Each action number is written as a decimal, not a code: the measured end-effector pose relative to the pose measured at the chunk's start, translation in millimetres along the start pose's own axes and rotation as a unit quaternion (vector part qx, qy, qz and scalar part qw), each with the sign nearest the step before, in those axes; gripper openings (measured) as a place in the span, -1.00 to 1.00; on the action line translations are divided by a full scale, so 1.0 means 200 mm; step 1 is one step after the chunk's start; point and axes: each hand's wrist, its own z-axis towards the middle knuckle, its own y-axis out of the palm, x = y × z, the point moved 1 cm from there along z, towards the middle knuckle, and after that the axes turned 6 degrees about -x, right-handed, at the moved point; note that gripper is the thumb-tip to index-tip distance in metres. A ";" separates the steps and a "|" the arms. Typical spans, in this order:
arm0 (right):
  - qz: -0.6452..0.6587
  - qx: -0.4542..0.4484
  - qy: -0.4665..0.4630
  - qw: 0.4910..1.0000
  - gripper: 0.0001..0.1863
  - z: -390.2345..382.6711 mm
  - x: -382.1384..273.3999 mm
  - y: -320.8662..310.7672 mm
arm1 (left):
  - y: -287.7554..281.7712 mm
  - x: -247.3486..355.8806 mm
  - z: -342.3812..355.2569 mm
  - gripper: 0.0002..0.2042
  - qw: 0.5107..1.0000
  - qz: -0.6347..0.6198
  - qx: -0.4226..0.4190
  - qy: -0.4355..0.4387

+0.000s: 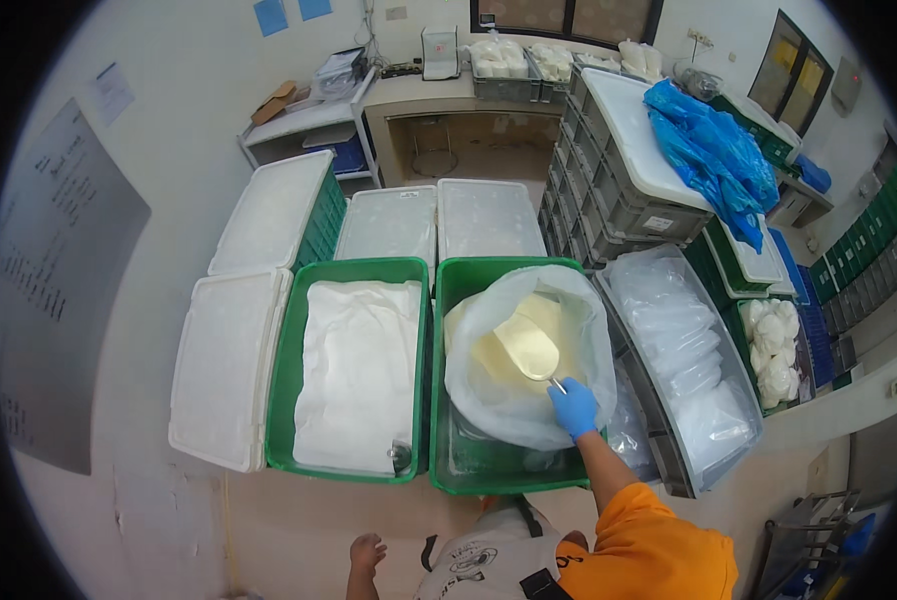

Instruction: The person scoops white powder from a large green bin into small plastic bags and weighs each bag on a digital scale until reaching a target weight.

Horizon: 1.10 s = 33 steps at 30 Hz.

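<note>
My right hand [575,408], in a blue glove, is closed round the handle of a metal scoop [529,345]. The scoop's bowl lies over pale yellow powder [494,352] inside a large clear plastic bag [479,400], and looks covered with that powder. This bag stands open in a green crate [514,482]. My left hand [368,552] is bare, its fingers loosely curled with nothing seen in them, low in front of the crates. To the left, a second green crate [280,400] holds white powder [359,370] with a small metal tool [400,456] at its near right corner.
White-lidded crates [229,370] flank the left side and back. On the right, a grey crate [681,470] holds clear plastic bags [669,310]. Behind it rises a stack of grey crates [609,190] with blue plastic [714,160] on top. A counter [409,95] runs along the back wall.
</note>
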 end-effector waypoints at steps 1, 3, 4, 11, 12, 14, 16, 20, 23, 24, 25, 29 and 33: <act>0.014 0.026 0.002 1.000 -0.67 -0.09 0.03 -0.03 | 0.05 0.03 -0.05 -0.63 1.000 0.005 -0.019 0.015; 0.069 0.053 0.005 0.996 -0.66 -0.23 0.07 -0.10 | 0.09 0.05 -0.16 -0.61 0.997 0.011 -0.052 0.049; 0.097 0.064 0.004 0.993 -0.66 -0.29 0.09 -0.13 | 0.08 0.01 -0.17 -0.63 0.996 0.006 -0.062 0.064; 0.011 0.121 -0.175 0.977 -0.68 -0.56 -0.27 -0.26 | -0.28 -0.62 -0.30 -0.68 0.986 -0.099 -0.035 0.131; 0.049 0.103 -0.212 0.971 -0.70 -0.64 -0.38 -0.22 | -0.39 -0.81 -0.36 -0.69 0.982 -0.136 -0.007 0.130; 0.095 0.040 -0.256 0.961 -0.73 -0.81 -0.59 -0.18 | -0.60 -1.16 -0.43 -0.73 0.976 -0.186 0.046 0.103; 0.158 -0.061 -0.282 0.944 -0.74 -0.96 -0.73 -0.11 | -0.80 -1.46 -0.59 -0.76 0.958 -0.235 0.112 0.118; 0.125 -0.168 -0.424 0.881 -0.78 -1.45 -1.18 0.19 | -1.35 -1.91 -1.10 -0.68 0.876 -0.280 0.362 0.155; 0.118 -0.326 -0.479 0.806 -0.79 -2.05 -1.54 0.53 | -1.73 -2.22 -1.63 -0.57 0.700 -0.260 0.625 0.228; 0.109 -0.363 -0.489 0.786 -0.77 -2.18 -1.62 0.60 | -1.84 -2.23 -1.82 -0.56 0.635 -0.236 0.713 0.183; 0.090 -0.397 -0.494 0.768 -0.82 -2.30 -1.69 0.69 | -1.95 -2.16 -2.05 -0.55 0.570 -0.208 0.782 0.142; 0.091 -0.494 -0.556 0.662 -0.74 -3.01 -1.93 1.04 | -2.33 -2.53 -2.72 -0.53 0.390 -0.123 0.899 0.154; 0.066 -0.547 -0.602 0.578 -0.83 -3.60 -2.16 1.39 | -2.82 -2.92 -3.15 -0.53 0.422 0.135 0.896 -0.036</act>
